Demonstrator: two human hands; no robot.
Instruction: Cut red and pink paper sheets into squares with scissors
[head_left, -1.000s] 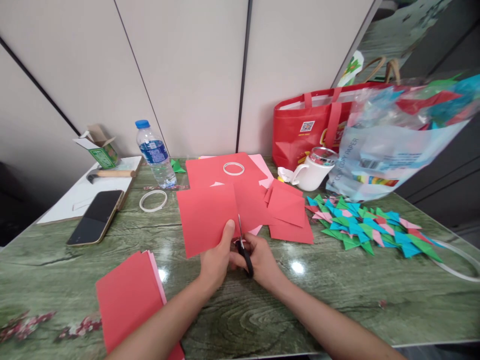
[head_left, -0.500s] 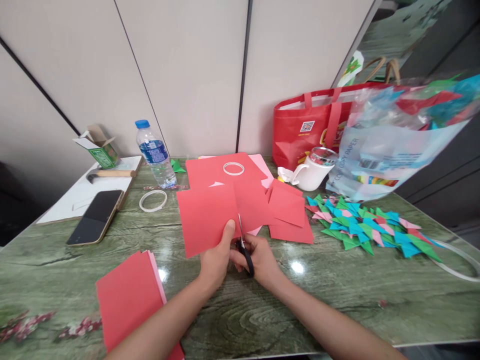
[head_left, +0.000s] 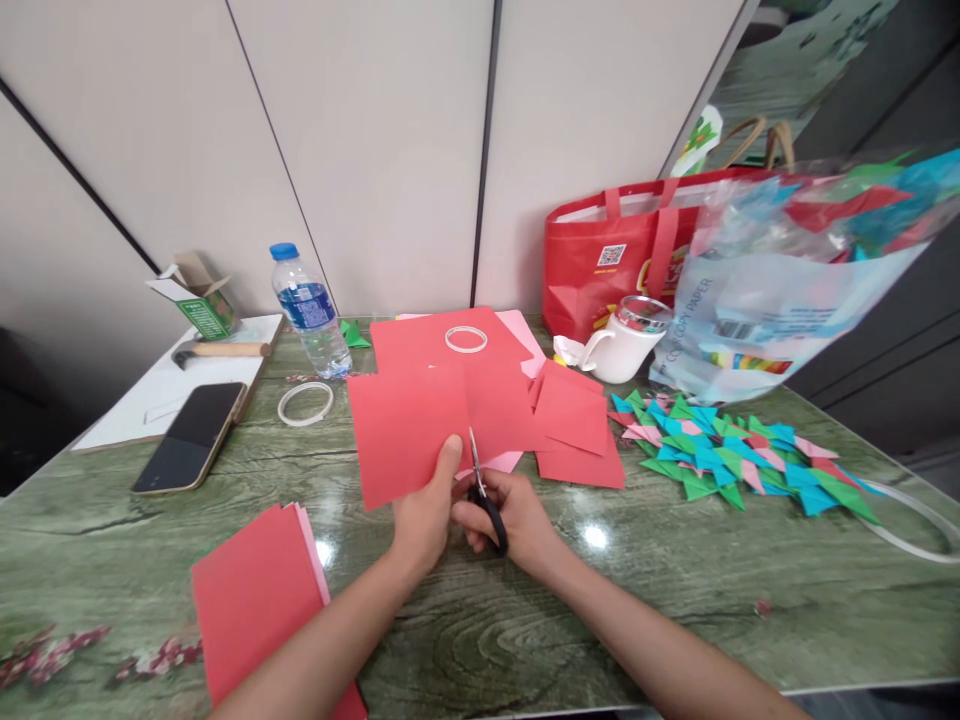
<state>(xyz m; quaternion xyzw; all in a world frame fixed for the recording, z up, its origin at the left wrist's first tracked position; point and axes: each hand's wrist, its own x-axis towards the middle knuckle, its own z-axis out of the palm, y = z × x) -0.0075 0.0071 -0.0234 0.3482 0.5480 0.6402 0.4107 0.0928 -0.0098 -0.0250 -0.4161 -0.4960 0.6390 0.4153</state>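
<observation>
My left hand [head_left: 424,515] grips a sheet of red paper [head_left: 409,430] by its near edge, the thumb lying on top and the other fingers hidden underneath. Black-handled scissors [head_left: 491,515] are in my right hand [head_left: 517,515], their blades on the paper along a crease near its middle. Behind the held sheet lies a larger red sheet [head_left: 405,340] over pink paper, with a white ring [head_left: 466,340] on it. Several cut red pieces [head_left: 577,415] overlap just to the right. At the near left is a stack of red and pink paper [head_left: 255,600].
Along the left are a phone [head_left: 191,437], a hammer [head_left: 225,349], a small green box [head_left: 206,310], a water bottle [head_left: 311,315] and a tape roll [head_left: 305,403]. On the right are a white mug [head_left: 626,345], a red bag [head_left: 585,270], a plastic bag [head_left: 750,320] and folded paper pieces [head_left: 720,450].
The held red sheet and my left hand have shifted slightly left. The scissors stay at the crease, their blades now tilted a little further left.
</observation>
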